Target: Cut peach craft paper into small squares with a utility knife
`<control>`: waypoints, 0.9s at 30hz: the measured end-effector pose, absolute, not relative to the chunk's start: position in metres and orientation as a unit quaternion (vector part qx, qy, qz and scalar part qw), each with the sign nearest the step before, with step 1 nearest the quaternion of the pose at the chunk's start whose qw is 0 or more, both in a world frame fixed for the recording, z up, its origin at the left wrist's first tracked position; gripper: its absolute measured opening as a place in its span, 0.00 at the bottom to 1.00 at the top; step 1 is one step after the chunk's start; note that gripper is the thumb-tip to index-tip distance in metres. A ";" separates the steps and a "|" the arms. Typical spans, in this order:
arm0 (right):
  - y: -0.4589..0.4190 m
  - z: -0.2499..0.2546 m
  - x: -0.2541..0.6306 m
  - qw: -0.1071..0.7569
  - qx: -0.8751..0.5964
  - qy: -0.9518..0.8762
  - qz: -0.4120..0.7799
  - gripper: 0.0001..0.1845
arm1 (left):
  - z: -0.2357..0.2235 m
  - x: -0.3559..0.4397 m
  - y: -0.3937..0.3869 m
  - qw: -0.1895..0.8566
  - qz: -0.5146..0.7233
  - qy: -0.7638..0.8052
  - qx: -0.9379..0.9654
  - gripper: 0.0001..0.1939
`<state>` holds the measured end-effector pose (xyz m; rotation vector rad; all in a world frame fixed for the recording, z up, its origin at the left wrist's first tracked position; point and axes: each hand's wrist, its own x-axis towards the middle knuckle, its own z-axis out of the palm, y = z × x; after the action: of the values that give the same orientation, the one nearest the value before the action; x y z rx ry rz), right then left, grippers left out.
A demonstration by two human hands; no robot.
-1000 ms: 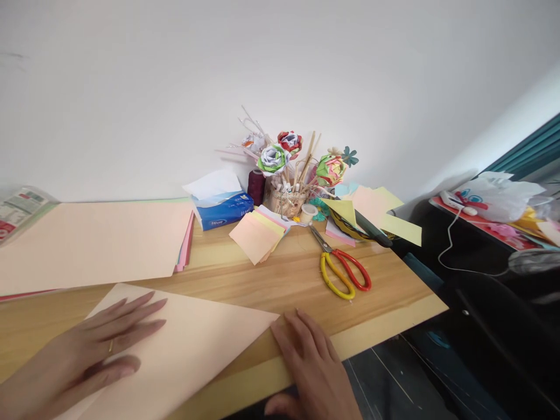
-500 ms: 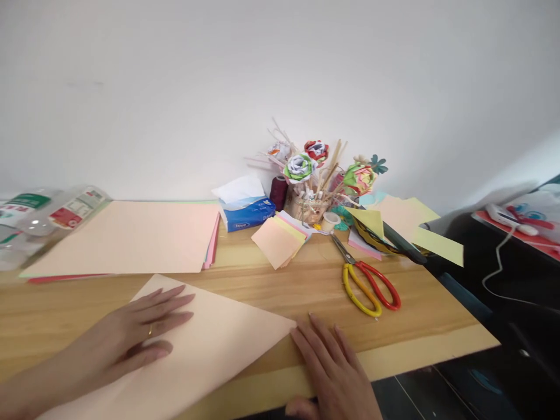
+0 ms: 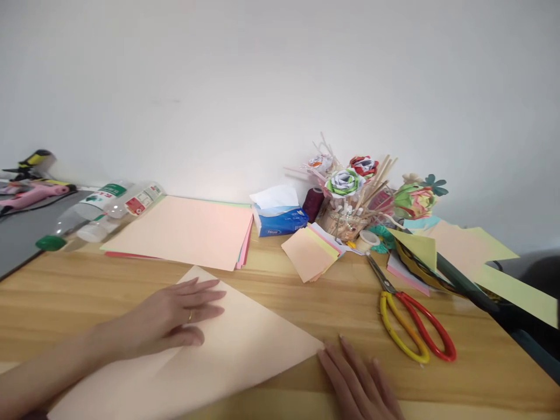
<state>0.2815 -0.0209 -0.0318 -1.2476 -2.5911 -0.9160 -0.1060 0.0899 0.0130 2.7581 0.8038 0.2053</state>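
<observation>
A pale peach sheet of paper lies on the wooden table in front of me, with one pointed corner to the right. My left hand rests flat on its upper left part, fingers stretched out, a ring on one finger. At the right-hand point of the sheet is my right hand, its fingertips touching or just beside that corner. Its fingers are extended, and the lower part of the hand is cut off by the frame. Scissors with one yellow and one red handle loop lie to the right, blades pointing away.
Behind the sheet is a stack of large coloured paper, with plastic bottles to its left. Further right are a tissue pack, small paper squares, a pot of paper flowers and a basket of paper scraps.
The view has swung left, so everything sits further right and a pink glue gun shows at far left. Both hands stay in about the same place on the paper.
</observation>
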 end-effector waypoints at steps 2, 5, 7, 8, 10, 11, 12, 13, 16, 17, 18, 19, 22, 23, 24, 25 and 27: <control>-0.018 -0.025 0.283 0.058 -0.400 -0.861 -0.308 0.28 | 0.013 -0.105 0.091 0.118 0.058 0.280 0.951 0.24; -0.014 -0.014 0.282 0.063 -0.398 -0.862 -0.306 0.35 | 0.013 -0.100 0.092 0.098 0.049 0.283 0.953 0.24; -0.010 -0.007 0.281 0.076 -0.408 -0.858 -0.304 0.36 | 0.012 -0.096 0.092 0.088 0.058 0.285 0.953 0.24; -0.008 -0.005 0.280 0.084 -0.414 -0.854 -0.304 0.35 | 0.011 -0.094 0.091 0.083 0.064 0.287 0.952 0.24; -0.002 -0.001 0.279 0.096 -0.427 -0.845 -0.307 0.31 | 0.011 -0.089 0.091 0.072 0.077 0.289 0.952 0.23; 0.000 0.001 0.279 0.099 -0.433 -0.841 -0.308 0.30 | 0.011 -0.086 0.091 0.066 0.081 0.288 0.952 0.23; 0.003 0.002 0.279 0.100 -0.438 -0.839 -0.308 0.29 | 0.011 -0.084 0.092 0.060 0.082 0.286 0.953 0.23; 0.005 0.003 0.279 0.099 -0.439 -0.838 -0.308 0.29 | 0.011 -0.082 0.094 0.056 0.081 0.285 0.953 0.24; 0.008 0.003 0.279 0.097 -0.441 -0.840 -0.302 0.29 | 0.012 -0.077 0.101 0.048 0.084 0.299 0.949 0.26; 0.008 0.002 0.280 0.097 -0.443 -0.839 -0.300 0.30 | 0.012 -0.077 0.104 0.047 0.089 0.302 0.948 0.25; 0.008 0.001 0.280 0.098 -0.445 -0.838 -0.300 0.30 | 0.012 -0.077 0.106 0.046 0.094 0.303 0.947 0.23; 0.007 0.000 0.280 0.098 -0.447 -0.836 -0.302 0.31 | 0.011 -0.077 0.108 0.046 0.098 0.300 0.948 0.20; 0.004 -0.002 0.281 0.092 -0.449 -0.832 -0.314 0.32 | 0.005 -0.078 0.109 0.049 0.109 0.290 0.949 0.19; 0.004 -0.003 0.281 0.087 -0.447 -0.831 -0.318 0.32 | 0.003 -0.079 0.108 0.047 0.113 0.289 0.949 0.19; 0.005 -0.003 0.282 0.084 -0.447 -0.831 -0.319 0.32 | 0.002 -0.079 0.107 0.042 0.119 0.287 0.950 0.19; 0.006 -0.004 0.282 0.082 -0.448 -0.831 -0.321 0.32 | 0.001 -0.078 0.106 0.033 0.125 0.283 0.950 0.20; 0.010 -0.005 0.284 0.078 -0.457 -0.827 -0.320 0.31 | 0.000 -0.075 0.104 0.008 0.141 0.275 0.951 0.18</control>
<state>0.2843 0.0097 -0.0053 -1.3680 -2.4752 -0.9571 -0.0754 0.1043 -0.0003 2.9728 0.8590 0.4403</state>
